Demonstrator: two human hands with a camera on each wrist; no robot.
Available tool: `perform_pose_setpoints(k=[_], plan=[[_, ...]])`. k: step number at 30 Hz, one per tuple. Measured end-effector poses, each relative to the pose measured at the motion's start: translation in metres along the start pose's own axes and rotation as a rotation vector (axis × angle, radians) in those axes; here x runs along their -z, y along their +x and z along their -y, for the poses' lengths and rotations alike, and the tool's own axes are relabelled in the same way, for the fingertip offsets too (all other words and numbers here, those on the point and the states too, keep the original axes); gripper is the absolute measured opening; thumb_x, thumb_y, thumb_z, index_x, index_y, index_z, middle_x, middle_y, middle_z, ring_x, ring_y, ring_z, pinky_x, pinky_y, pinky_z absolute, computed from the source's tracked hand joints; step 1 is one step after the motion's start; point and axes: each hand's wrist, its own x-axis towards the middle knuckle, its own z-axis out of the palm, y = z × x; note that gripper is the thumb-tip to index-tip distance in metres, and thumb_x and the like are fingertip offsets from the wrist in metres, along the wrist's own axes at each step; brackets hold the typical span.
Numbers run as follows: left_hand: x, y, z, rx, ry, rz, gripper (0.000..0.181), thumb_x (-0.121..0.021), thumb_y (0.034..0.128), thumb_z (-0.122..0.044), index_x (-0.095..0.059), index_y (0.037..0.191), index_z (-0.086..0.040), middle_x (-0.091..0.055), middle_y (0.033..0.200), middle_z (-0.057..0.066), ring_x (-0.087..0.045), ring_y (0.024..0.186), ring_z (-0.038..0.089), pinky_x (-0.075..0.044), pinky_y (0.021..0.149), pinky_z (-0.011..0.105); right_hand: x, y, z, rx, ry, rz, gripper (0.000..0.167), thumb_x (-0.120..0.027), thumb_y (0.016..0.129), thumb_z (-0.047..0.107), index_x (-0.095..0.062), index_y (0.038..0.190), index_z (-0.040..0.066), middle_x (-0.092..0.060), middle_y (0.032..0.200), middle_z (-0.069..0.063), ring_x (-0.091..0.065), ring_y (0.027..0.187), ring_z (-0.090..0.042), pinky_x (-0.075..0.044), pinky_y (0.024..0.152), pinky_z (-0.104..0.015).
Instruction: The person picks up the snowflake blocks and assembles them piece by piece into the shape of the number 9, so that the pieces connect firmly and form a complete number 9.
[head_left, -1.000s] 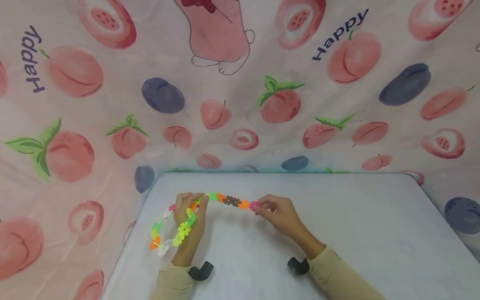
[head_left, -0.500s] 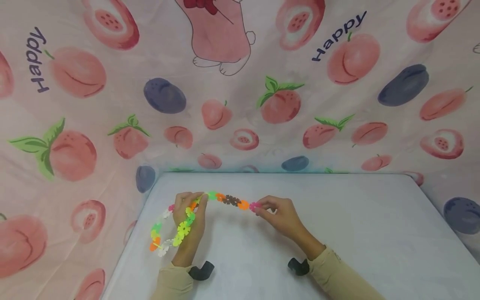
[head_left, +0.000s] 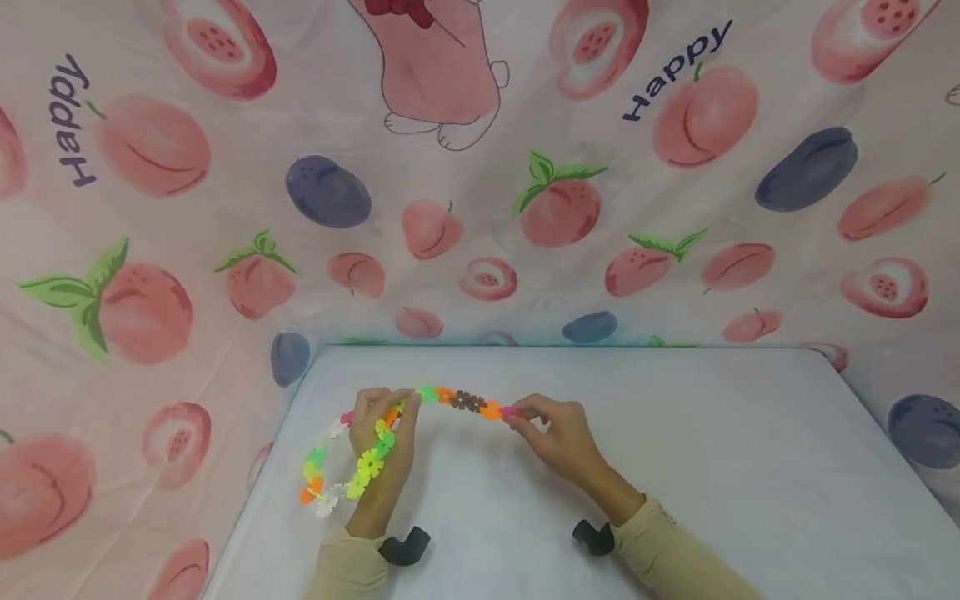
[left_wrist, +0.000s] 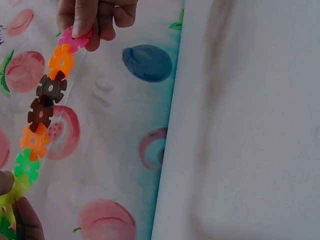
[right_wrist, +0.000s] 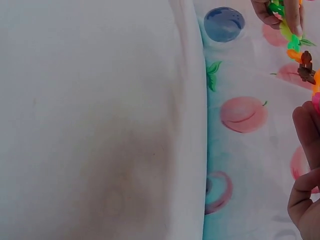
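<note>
A chain of interlocked plastic snowflake discs (head_left: 470,402) in green, orange, brown, yellow, white and pink stretches between both hands above the table. My left hand (head_left: 385,433) pinches a yellow-green disc partway along it; the rest of the chain loops down around the left wrist, with white discs (head_left: 326,503) at its lowest point. My right hand (head_left: 558,433) pinches the pink disc (left_wrist: 75,40) at the chain's right end. In the left wrist view the span between the hands shows green, orange, brown, brown and orange discs in a row. Only part of the right hand (right_wrist: 307,200) enters the right wrist view.
The white table (head_left: 675,467) lies below both hands. Behind it hangs a pink cloth (head_left: 480,208) printed with fruit, a rabbit and lettering. A black curved piece (head_left: 405,546) sits by the left cuff, another black piece (head_left: 594,537) by the right cuff.
The pink end disc has turned more edge-on between the right fingers. Both hands and the chain have otherwise shifted only very slightly.
</note>
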Motion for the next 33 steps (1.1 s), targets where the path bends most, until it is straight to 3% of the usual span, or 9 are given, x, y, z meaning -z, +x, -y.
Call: perform_pose_setpoints(k=[6, 14, 19, 24, 27, 33], plan=[[0.002, 0.000, 0.000, -0.052, -0.005, 0.006, 0.011, -0.080, 0.0882, -0.014, -0.080, 0.094, -0.005, -0.059, 0.095, 0.011, -0.057, 0.086, 0.016, -0.043, 0.073, 0.011, 0.000, 0.003, -0.002, 0.062, -0.003, -0.035, 0.009, -0.079, 0.090, 0.021, -0.077, 0.098, 0.020, -0.078, 0.088, 0.009, -0.067, 0.076, -0.005, -0.058, 0.069, -0.040], [0.005, -0.005, 0.003, -0.048, -0.058, 0.082, 0.008, -0.079, 0.0894, -0.014, -0.080, 0.096, -0.010, -0.059, 0.096, 0.008, -0.056, 0.084, 0.013, -0.045, 0.071, 0.008, 0.003, 0.007, -0.001, 0.010, -0.003, -0.057, 0.008, -0.078, 0.090, 0.018, -0.076, 0.098, 0.017, -0.078, 0.083, 0.008, -0.063, 0.072, -0.004, -0.054, 0.070, -0.027], [0.005, -0.006, 0.002, -0.072, -0.080, 0.085, 0.008, -0.079, 0.0893, -0.013, -0.080, 0.097, -0.011, -0.058, 0.095, 0.007, -0.056, 0.083, 0.013, -0.046, 0.069, 0.008, 0.006, 0.009, 0.001, -0.011, -0.039, -0.018, 0.007, -0.080, 0.089, 0.018, -0.078, 0.096, 0.017, -0.076, 0.080, 0.009, -0.061, 0.071, -0.004, -0.054, 0.070, -0.028], [0.004, -0.003, -0.002, -0.145, -0.036, 0.062, 0.008, -0.081, 0.0869, -0.009, -0.080, 0.094, -0.007, -0.060, 0.093, 0.010, -0.057, 0.082, 0.017, -0.045, 0.072, 0.008, 0.006, 0.007, 0.000, -0.049, -0.089, 0.056, 0.007, -0.081, 0.088, 0.018, -0.077, 0.094, 0.018, -0.075, 0.080, 0.012, -0.057, 0.073, -0.005, -0.055, 0.071, -0.031], [0.002, -0.003, -0.003, -0.180, -0.031, 0.065, 0.007, -0.081, 0.0856, -0.006, -0.079, 0.092, -0.004, -0.059, 0.091, 0.012, -0.057, 0.080, 0.019, -0.045, 0.074, 0.007, 0.005, 0.004, -0.005, -0.062, -0.083, 0.065, 0.009, -0.082, 0.087, 0.017, -0.076, 0.093, 0.020, -0.074, 0.079, 0.013, -0.057, 0.073, -0.004, -0.055, 0.072, -0.030], [0.001, -0.001, -0.003, -0.192, -0.012, 0.071, 0.008, -0.081, 0.0848, -0.005, -0.079, 0.092, -0.004, -0.059, 0.091, 0.012, -0.058, 0.081, 0.020, -0.044, 0.076, 0.006, 0.007, 0.002, -0.011, -0.085, -0.035, 0.076, 0.012, -0.082, 0.087, 0.020, -0.075, 0.096, 0.022, -0.072, 0.079, 0.017, -0.058, 0.073, -0.002, -0.053, 0.074, -0.029]])
